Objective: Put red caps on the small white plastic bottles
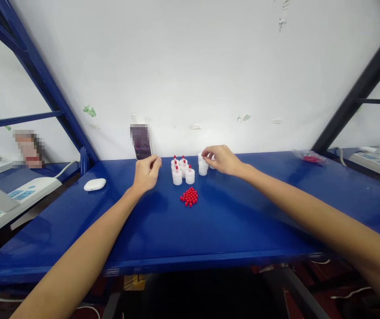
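My left hand (146, 173) is closed, thumb against curled fingers, just above the table in front of the phone; whatever it may hold is hidden. With its fingertips pinched, my right hand (222, 159) is at the top of a small white plastic bottle (203, 168). More white bottles beside it are partly covered by that hand. Between my hands stands a group of several white bottles (190, 176) with red caps on their nozzles. Loose red caps (189, 197) lie in a small pile in front of them.
A phone (141, 144) leans against the white wall at the back. On the left lies a white earbud case (95, 184), with a power strip (20, 195) beyond the blue frame. A clear bag (309, 157) with red pieces lies at the back right of the blue table (230, 230).
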The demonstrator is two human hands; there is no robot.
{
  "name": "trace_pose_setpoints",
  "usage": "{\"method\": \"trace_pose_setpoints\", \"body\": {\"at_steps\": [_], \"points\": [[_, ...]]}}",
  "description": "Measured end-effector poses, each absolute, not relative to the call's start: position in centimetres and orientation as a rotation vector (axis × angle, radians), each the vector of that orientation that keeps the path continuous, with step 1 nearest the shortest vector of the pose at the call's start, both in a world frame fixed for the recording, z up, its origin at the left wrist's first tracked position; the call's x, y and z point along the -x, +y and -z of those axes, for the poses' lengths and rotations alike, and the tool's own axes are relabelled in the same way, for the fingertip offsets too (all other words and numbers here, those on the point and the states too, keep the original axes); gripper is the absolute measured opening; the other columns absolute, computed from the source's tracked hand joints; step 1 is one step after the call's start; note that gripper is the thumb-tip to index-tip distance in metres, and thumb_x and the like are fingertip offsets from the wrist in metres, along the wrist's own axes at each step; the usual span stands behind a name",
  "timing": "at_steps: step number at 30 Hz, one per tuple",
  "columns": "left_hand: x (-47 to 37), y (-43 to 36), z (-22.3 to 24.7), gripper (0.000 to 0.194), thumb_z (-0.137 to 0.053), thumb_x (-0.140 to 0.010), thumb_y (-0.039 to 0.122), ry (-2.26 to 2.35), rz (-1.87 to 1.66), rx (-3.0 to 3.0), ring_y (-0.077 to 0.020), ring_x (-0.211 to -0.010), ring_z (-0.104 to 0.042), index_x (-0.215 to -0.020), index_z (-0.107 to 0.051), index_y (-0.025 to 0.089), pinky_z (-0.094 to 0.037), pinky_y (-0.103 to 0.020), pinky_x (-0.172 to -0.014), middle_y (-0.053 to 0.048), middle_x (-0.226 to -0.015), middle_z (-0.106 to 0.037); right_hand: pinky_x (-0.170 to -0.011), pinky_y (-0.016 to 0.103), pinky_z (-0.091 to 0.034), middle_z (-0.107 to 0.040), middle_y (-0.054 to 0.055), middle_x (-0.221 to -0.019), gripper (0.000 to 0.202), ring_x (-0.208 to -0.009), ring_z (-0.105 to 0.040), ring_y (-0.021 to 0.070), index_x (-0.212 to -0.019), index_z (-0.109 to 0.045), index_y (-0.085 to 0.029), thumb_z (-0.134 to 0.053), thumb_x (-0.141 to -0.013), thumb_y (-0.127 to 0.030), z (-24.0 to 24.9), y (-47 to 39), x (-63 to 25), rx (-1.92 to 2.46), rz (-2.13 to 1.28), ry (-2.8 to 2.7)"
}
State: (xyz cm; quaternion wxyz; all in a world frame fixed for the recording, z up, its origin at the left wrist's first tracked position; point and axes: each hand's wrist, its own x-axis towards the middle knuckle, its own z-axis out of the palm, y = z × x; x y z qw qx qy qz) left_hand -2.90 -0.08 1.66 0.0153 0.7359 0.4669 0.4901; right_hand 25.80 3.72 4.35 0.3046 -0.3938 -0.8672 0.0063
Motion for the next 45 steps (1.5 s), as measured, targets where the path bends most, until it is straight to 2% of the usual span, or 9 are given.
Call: {"method": "trace_pose_setpoints", "body": {"at_steps": [6, 13, 24, 28, 32, 36, 39, 42, 45], "points": [[2.1, -0.8, -1.9, 0.026, -0.047, -0.091, 0.024, 1.319, -1.394, -2.596, -0.0124, -0.061, -0.046, -0.07, -0.06, 0.015, -0.035, -0.026, -0.062, -0.001, -0.067, -0.054, -0.071, 0.029, -0.051, -0.073, 0.004, -0.079, 0.014, -0.072, -0.067, 0.0171, -0.087, -0.07, -0.016, -0.058, -0.081, -0.014, -4.0, 4.2, -25.4, 1.116, -0.1, -2.217], [1.6, -1.3, -2.5, 0.025, -0.054, -0.093, 0.035, 1.106, -1.259, -2.414, -0.0118, -0.065, -0.055, -0.089, -0.069, 0.015, -0.042, -0.024, -0.06, -0.003, -0.081, -0.069, -0.078, 0.032, -0.054, -0.073, 0.005, -0.087, 0.014, -0.083, -0.07, 0.0193, -0.093, -0.062, -0.018, -0.06, -0.079, -0.017, -2.9, 3.3, -25.7, 1.07, -0.246, -2.177], [0.0, -3.5, -2.9, 0.015, -0.054, -0.081, 0.019, 1.04, -1.613, -2.594, -0.0094, -0.051, -0.043, -0.068, -0.06, 0.016, -0.036, -0.025, -0.053, 0.002, -0.059, -0.052, -0.081, 0.043, -0.056, -0.059, 0.013, -0.126, 0.044, -0.089, -0.069, 0.0226, -0.116, -0.039, -0.023, -0.065, -0.081, -0.029, 0.8, -0.5, -28.0, 1.037, -0.426, -2.164], [-1.8, -4.7, -2.8, 0.013, -0.052, -0.085, 0.018, 0.925, -1.518, -2.608, -0.0113, -0.059, -0.047, -0.091, -0.064, 0.017, -0.042, -0.025, -0.06, 0.0, -0.072, -0.057, -0.076, 0.042, -0.058, -0.058, 0.012, -0.12, 0.049, -0.079, -0.068, 0.0198, -0.11, -0.035, -0.024, -0.069, -0.077, -0.033, 1.0, -0.6, -27.2, 0.976, -0.603, -1.917], [-3.6, -5.3, -2.2, 0.04, -0.058, -0.086, 0.024, 1.014, -1.293, -2.515, -0.0131, -0.071, -0.05, -0.125, -0.054, 0.02, -0.045, -0.025, -0.064, -0.004, -0.097, -0.059, -0.074, 0.039, -0.059, -0.059, 0.007, -0.111, 0.06, -0.079, -0.068, 0.0181, -0.107, -0.03, -0.026, -0.076, -0.071, -0.042, -0.4, -1.0, -26.0, 0.87, -0.849, -1.627], [-4.7, -5.7, -1.7, 0.065, -0.063, -0.088, 0.036, 1.064, -1.177, -2.406, -0.012, -0.068, -0.05, -0.145, -0.034, 0.024, -0.043, -0.025, -0.062, -0.005, -0.104, -0.059, -0.076, 0.039, -0.059, -0.06, 0.004, -0.107, 0.065, -0.088, -0.069, 0.0201, -0.108, -0.032, -0.028, -0.078, -0.068, -0.047, -1.7, -2.8, -24.1, 0.762, -1.018, -1.499], [-4.8, -5.9, -1.7, 0.061, -0.055, -0.093, 0.029, 1.007, -1.119, -2.381, -0.0114, -0.063, -0.051, -0.148, -0.03, 0.022, -0.043, -0.025, -0.061, -0.004, -0.098, -0.062, -0.081, 0.038, -0.059, -0.062, 0.006, -0.114, 0.066, -0.089, -0.07, 0.0193, -0.113, -0.035, -0.029, -0.079, -0.069, -0.05, -2.0, -4.5, -22.8, 0.669, -1.045, -1.53], [-4.2, -5.7, -2.0, 0.054, -0.049, -0.089, 0.015, 1.029, -1.173, -2.406, -0.0139, -0.071, -0.056, -0.143, -0.039, 0.018, -0.044, -0.026, -0.066, -0.008, -0.105, -0.065, -0.088, 0.04, -0.058, -0.063, 0.008, -0.119, 0.063, -0.094, -0.071, 0.0213, -0.117, -0.043, -0.028, -0.08, -0.07, -0.048, -1.6, -5.2, -22.2, 0.593, -0.995, -1.566], [-3.2, -5.5, -2.6, 0.048, -0.049, -0.081, 0.008, 1.171, -1.153, -2.415, -0.0143, -0.069, -0.055, -0.128, -0.054, 0.015, -0.043, -0.026, -0.065, -0.006, -0.096, -0.066, -0.094, 0.042, -0.056, -0.068, 0.01, -0.116, 0.043, -0.102, -0.07, 0.0231, -0.113, -0.054, -0.023, -0.072, -0.081, -0.046, -0.9, -5.0, -22.5, 0.587, -0.949, -1.585]]}}
